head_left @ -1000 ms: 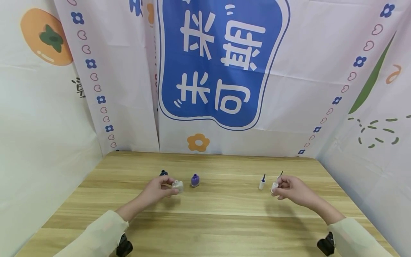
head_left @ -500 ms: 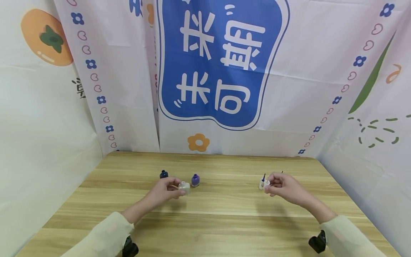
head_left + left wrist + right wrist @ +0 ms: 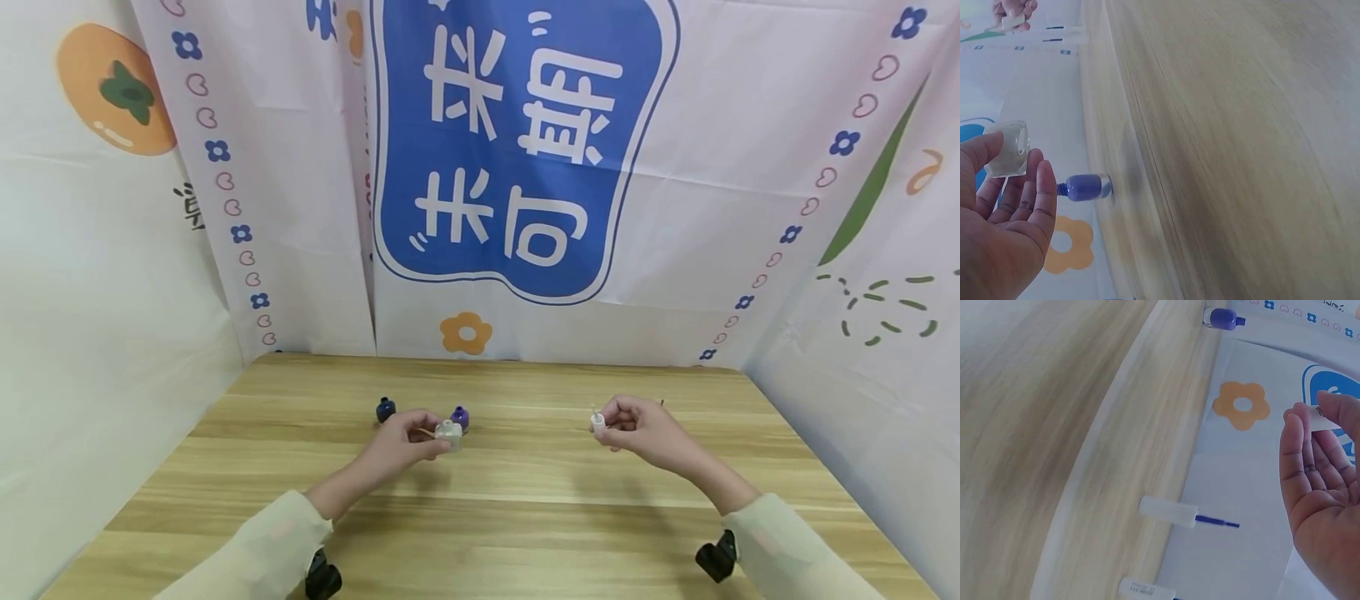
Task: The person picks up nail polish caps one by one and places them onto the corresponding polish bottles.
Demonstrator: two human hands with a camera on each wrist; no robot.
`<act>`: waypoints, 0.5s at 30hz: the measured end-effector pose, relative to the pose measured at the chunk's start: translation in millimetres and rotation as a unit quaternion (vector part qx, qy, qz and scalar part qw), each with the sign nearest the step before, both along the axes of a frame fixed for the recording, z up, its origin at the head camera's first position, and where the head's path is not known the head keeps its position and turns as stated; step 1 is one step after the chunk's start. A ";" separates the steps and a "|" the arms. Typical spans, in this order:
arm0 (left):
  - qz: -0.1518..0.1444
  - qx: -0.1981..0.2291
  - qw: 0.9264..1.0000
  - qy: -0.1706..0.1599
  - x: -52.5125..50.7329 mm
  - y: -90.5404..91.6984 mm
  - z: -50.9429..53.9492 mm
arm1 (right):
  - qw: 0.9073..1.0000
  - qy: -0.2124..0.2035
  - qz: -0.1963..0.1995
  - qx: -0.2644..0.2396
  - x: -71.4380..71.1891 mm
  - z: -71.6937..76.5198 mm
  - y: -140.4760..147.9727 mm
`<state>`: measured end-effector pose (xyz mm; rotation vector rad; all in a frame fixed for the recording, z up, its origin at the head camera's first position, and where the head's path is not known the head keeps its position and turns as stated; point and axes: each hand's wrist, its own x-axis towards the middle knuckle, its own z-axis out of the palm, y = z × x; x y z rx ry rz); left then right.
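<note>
My left hand (image 3: 408, 442) pinches an uncapped nail polish bottle (image 3: 450, 435), pale and whitish, between thumb and fingers above the table. Just behind it stands an uncapped purple nail polish bottle (image 3: 461, 417), partly covered in the head view. A dark blue nail polish bottle (image 3: 386, 409), also uncapped, stands further left. On the right, my right hand (image 3: 637, 429) pinches a white nail polish cap (image 3: 597, 422) with its brush pointing up. Two more white caps stand on the table, one with a purple brush (image 3: 1217, 521); the right hand mostly hides them in the head view.
The wooden table (image 3: 487, 533) ends at a printed cloth (image 3: 300, 208) hanging behind it and along both sides. Black wrist cameras (image 3: 716, 557) sit at both cuffs. The lower standing cap (image 3: 1146, 589) is cut off in the right wrist view.
My left hand has moved right with the pale bottle, coming in front of the purple one. My right hand has moved left with its cap, passing in front of the standing caps.
</note>
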<state>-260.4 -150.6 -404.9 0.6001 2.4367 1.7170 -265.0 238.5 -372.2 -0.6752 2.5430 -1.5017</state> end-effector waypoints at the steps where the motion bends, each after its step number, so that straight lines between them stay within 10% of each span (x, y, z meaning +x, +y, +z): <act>1: 0.002 -0.002 1.000 0.001 -0.4 2.0 0.1 | 1.000 0.001 -0.001 0.002 -0.3 0.5 -1.6; 15: 0.009 -0.001 1.000 0.005 -4.3 27.2 6.5 | 0.999 0.034 -0.019 0.020 -6.3 11.4 -29.0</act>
